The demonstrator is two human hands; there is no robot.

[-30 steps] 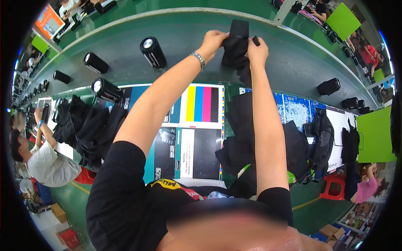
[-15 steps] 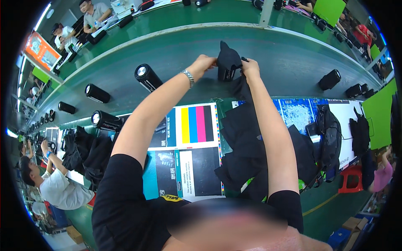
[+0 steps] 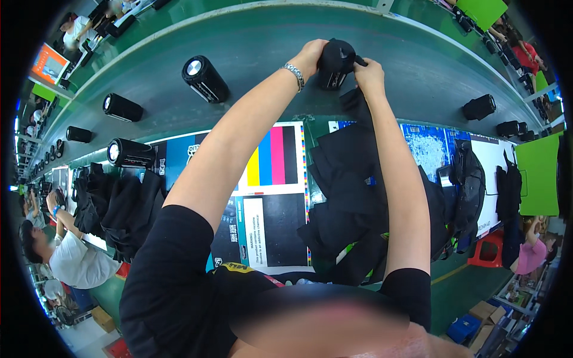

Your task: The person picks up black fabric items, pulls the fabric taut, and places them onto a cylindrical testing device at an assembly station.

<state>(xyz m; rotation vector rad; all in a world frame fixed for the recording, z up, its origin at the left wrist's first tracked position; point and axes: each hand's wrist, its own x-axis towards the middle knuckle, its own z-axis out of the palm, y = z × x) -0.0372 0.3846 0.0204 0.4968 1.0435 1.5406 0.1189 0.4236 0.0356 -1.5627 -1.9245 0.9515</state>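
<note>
Between the two hands stood a black cylinder (image 3: pixel 332 80), a black cloth cover (image 3: pixel 339 52) over its upper end. The left hand (image 3: pixel 310 58) had its fingers against the cover's left side; whether they pinched the cloth I could not tell. The right hand (image 3: pixel 370 77), on the other side, had its fingers closed on a small black piece (image 3: pixel 360 61) (its tip poked out past them). More black cloths (image 3: pixel 343 152) lay nearer the body, below the right hand; another black cylinder (image 3: pixel 205 79) stood left of the left hand.
</note>
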